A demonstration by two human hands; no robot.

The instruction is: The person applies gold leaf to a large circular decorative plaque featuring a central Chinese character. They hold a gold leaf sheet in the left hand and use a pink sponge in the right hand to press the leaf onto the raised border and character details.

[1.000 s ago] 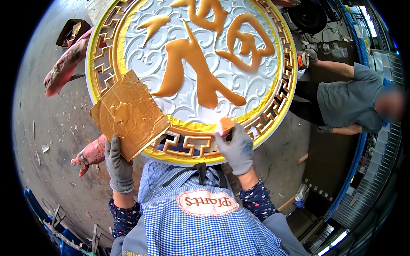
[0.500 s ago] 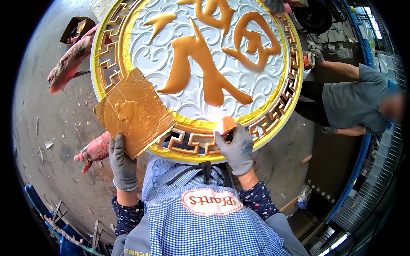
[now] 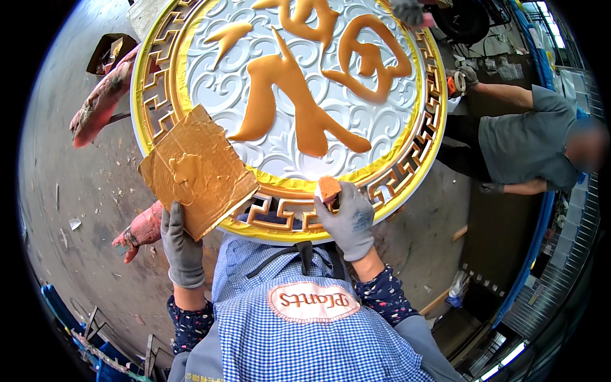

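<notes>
In front of me lies a large round panel (image 3: 286, 170), white scrollwork relief with raised gold-brown characters (image 3: 262, 102) inside a fretwork border (image 3: 289, 219) edged in yellow. My left hand (image 3: 182, 249), in a grey glove, is closed on the lower corner of a cardboard piece (image 3: 202, 167) smeared with gold paint. The cardboard covers the panel's lower-left rim. My right hand (image 3: 351, 224), also gloved, pinches a small sponge block (image 3: 328, 187) with an orange-gold face turned up. It hovers at the near border; whether it touches the panel I cannot tell.
Pink wrapped supports (image 3: 105, 102) stick out beneath the panel at left, near an open cardboard box (image 3: 113, 52). On the right, a co-worker (image 3: 522, 137) holds an orange-and-white roll (image 3: 456, 84) at the rim. Another gloved hand (image 3: 407, 11) rests at the far rim.
My right hand has shifted slightly left with the sponge, whose coloured face now shows more squarely. My left hand keeps the cardboard nearly still. The whole view has drifted a little.
</notes>
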